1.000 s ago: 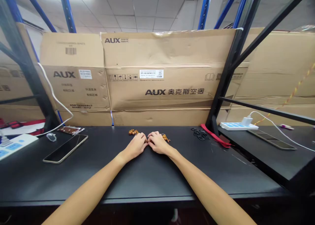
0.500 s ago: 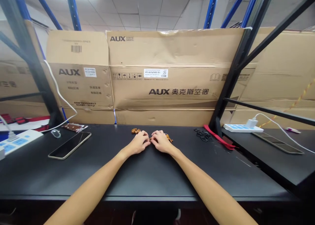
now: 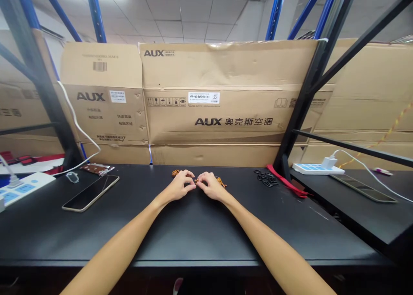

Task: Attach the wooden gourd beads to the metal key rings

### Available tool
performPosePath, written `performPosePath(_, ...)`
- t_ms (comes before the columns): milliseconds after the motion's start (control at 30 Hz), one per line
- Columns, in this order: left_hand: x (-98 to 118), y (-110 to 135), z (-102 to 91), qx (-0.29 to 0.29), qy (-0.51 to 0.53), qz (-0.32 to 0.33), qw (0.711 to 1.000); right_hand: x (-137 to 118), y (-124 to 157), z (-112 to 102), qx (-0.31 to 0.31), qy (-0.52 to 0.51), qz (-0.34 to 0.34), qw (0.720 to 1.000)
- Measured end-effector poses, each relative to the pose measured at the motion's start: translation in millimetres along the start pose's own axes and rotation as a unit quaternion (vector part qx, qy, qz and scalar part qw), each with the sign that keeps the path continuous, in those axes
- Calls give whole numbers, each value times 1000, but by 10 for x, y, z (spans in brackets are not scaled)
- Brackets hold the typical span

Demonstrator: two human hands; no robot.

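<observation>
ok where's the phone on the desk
In the head view, the smartphone lies on the black desk to the left of the person's left hand, just in front of a brown packet.

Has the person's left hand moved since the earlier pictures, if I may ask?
Yes, slightly: the left hand now sits a little farther forward, closer to the black table's far edge, which serves as the fixed reference.

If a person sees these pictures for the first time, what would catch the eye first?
The large cardboard AUX air-conditioner box fills the middle, behind the black desk. Near the desk's back edge, the left hand and right hand meet over small brown beads. Further right lie black rings beside a red strap.
</observation>
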State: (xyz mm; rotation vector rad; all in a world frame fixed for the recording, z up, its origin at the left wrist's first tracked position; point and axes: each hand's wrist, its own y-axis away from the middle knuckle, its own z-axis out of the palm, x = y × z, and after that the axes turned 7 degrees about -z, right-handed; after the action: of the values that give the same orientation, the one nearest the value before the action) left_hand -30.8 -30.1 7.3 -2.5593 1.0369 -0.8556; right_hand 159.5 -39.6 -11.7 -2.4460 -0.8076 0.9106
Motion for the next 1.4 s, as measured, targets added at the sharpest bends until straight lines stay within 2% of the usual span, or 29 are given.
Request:
performPosePath(133, 13, 9, -34, -16, 13, -5, 1000, 28, 12, -14, 0, 18, -6, 1000)
performPosePath(367, 11, 3, -1, -33, -11, -5, 999, -45, 12, 35, -9, -14, -10, 1000)
performPosePath(600, 35, -13, -183, -41, 81, -49, 995, 83, 14, -79, -4, 37, 7, 999)
performPosePath(700, -55, -8, -167, -6, 17, -57, 998, 116, 6, -198, 32, 66, 51, 996)
performPosePath(800, -170, 10, -84, -4, -73, -37, 997, 148, 12, -348, 80, 132, 102, 983)
performPosePath(867, -211, 25, -26, -4, -104, -23, 994, 170, 33, -434, 57, 162, 149, 974)
performPosePath(933, -210, 38, 20, 1, -124, -12, 992, 185, 62, -486, -11, 177, 183, 967)
performPosePath(1033, -146, 50, 68, 5, -152, -2, 988, 195, 103, -491, -64, 203, 175, 961)
performPosePath(1200, 9, 59, 142, -7, -192, 29, 981, 250, 129, -431, -113, 209, 165, 957)
performPosePath(1400, 150, 54, 243, -15, -220, 74, 973, 321, 105, -491, -128, 172, 165, 963)
